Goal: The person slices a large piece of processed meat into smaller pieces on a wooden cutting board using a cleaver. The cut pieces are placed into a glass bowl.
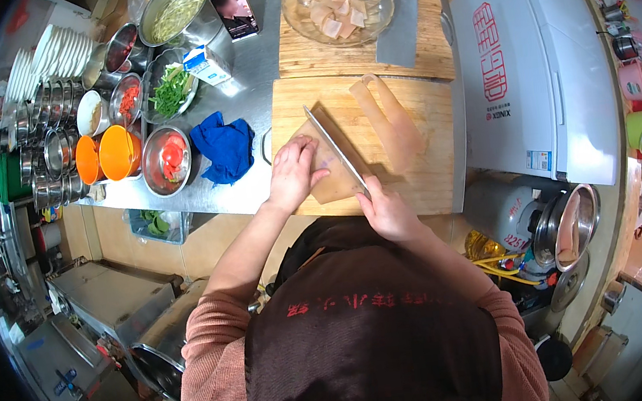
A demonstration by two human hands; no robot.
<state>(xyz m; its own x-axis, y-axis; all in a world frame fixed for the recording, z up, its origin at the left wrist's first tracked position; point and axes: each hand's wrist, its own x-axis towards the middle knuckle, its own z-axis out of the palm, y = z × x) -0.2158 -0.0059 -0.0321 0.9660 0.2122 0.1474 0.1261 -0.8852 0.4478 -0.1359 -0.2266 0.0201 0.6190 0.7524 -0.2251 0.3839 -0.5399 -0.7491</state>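
Note:
My left hand (294, 171) presses down on a tan, flat sheet of what looks like pork skin (336, 178), its fingers curled and the thumb spread. Purplish marks show on the sheet. In my right hand (390, 212) is a kitchen knife (334, 143), its blade standing on edge across the sheet, to the right of my left fingers. Both hands are over a wooden cutting board (440, 191). A folded strip of similar skin (395, 128) lies on the board, right of the knife. Whether the edge has cut through cannot be seen.
Behind, a second wooden board (336, 61) bears a glass bowl (386, 14) of cut pieces and a cleaver (400, 33). On the steel table (227, 201) lie a blue cloth (224, 147), a bowl of tomato (167, 161) and a phone (233, 11). A white freezer (525, 73) stands right.

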